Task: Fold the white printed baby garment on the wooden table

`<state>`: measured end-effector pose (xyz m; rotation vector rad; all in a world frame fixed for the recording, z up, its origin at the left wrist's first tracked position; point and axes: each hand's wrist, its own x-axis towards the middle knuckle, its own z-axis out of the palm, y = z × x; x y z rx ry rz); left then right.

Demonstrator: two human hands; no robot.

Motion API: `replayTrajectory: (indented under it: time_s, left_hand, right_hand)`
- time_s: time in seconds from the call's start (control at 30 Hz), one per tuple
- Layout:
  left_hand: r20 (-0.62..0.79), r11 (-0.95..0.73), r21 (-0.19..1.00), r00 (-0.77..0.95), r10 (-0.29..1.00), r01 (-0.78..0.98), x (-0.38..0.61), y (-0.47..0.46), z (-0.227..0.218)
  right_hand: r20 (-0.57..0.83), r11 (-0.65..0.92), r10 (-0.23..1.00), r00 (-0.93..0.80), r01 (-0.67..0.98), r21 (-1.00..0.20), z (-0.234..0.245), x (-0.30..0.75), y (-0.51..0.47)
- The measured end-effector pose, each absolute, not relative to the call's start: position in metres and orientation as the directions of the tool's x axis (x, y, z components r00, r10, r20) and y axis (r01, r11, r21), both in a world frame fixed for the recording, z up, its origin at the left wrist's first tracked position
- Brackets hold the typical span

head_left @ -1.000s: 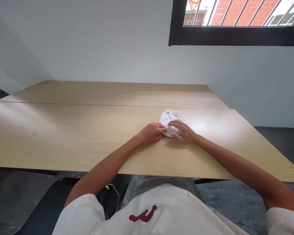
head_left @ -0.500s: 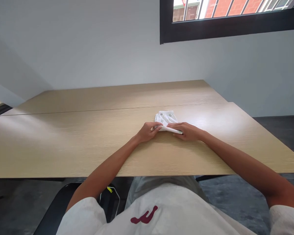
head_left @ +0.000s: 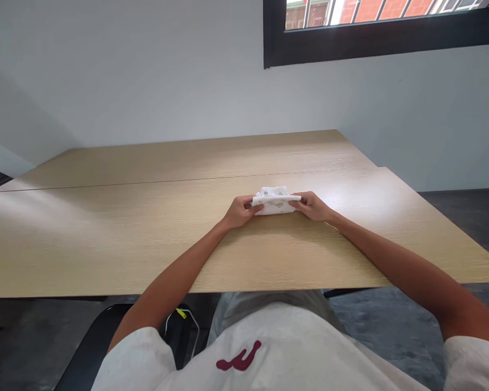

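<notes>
A small white cloth garment (head_left: 276,205) with a faint dark print lies partly folded on the wooden table (head_left: 155,239). Its far edge looks gathered, like an elastic waistband. My left hand (head_left: 240,211) pinches the left end of the folded edge, thumb in front and fingers behind. At the opposite end, my right hand (head_left: 312,207) grips the same edge between thumb and fingers. The fold is raised a little, facing me, and hides part of the cloth behind it.
Behind the table rises a pale wall (head_left: 167,70) with a dark-framed window (head_left: 350,46) at upper right. A seam crosses the tabletop beyond my hands. Below the near edge, a black chair (head_left: 93,342) stands at lower left.
The near edge of the garment has been lifted and turned away from me, so less of its far part shows. My right hand has shifted from lying over the fold to gripping its right end.
</notes>
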<state>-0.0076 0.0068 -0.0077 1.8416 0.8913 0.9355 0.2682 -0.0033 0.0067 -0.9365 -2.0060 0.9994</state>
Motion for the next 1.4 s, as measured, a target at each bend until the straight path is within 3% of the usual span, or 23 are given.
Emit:
replayTrajectory:
  time_s: [0.27,0.5,0.7,0.8,0.87,1.0,1.1,1.23,1.4]
  left_hand:
    - [-0.014,-0.008,0.998,0.374,0.927,0.056,-0.004,0.007,-0.007]
    - [-0.211,0.185,0.978,0.435,0.876,0.101,-0.007,0.006,-0.003]
    - [-0.261,0.219,0.965,0.493,0.830,0.143,-0.009,0.004,0.004]
    - [-0.255,0.153,0.959,0.491,0.833,0.238,-0.011,0.002,0.006]
    - [-0.209,0.018,0.931,0.493,0.844,0.365,-0.012,0.000,0.007]
    - [0.126,-0.442,0.740,0.542,0.831,0.507,-0.010,-0.006,0.008]
    - [0.274,-0.629,0.620,0.622,0.734,0.468,-0.004,-0.011,0.009]
    - [0.233,-0.625,0.641,0.663,0.712,0.446,-0.001,-0.014,0.011]
    - [0.166,-0.511,0.745,0.622,0.765,0.429,-0.004,-0.011,0.010]
  right_hand:
    - [-0.025,0.020,0.915,-0.402,0.107,-0.994,-0.006,0.267,0.004]
    - [-0.137,-0.070,0.900,-0.413,0.173,-0.982,-0.003,0.263,0.001]
    - [-0.196,-0.086,0.907,-0.372,0.293,-0.952,0.004,0.259,-0.005]
    - [-0.119,0.025,0.932,-0.342,0.390,-0.921,0.006,0.259,-0.008]
    - [-0.041,0.104,0.951,-0.307,0.441,-0.891,0.005,0.257,-0.009]
    - [0.051,0.134,0.978,-0.203,0.420,-0.898,0.003,0.252,-0.013]
    - [0.056,0.130,0.980,-0.191,0.398,-0.908,0.001,0.247,-0.018]
    - [0.047,0.156,0.968,-0.248,0.440,-0.884,0.002,0.246,-0.021]
    - [-0.066,0.082,0.925,-0.374,0.367,-0.927,0.004,0.248,-0.022]
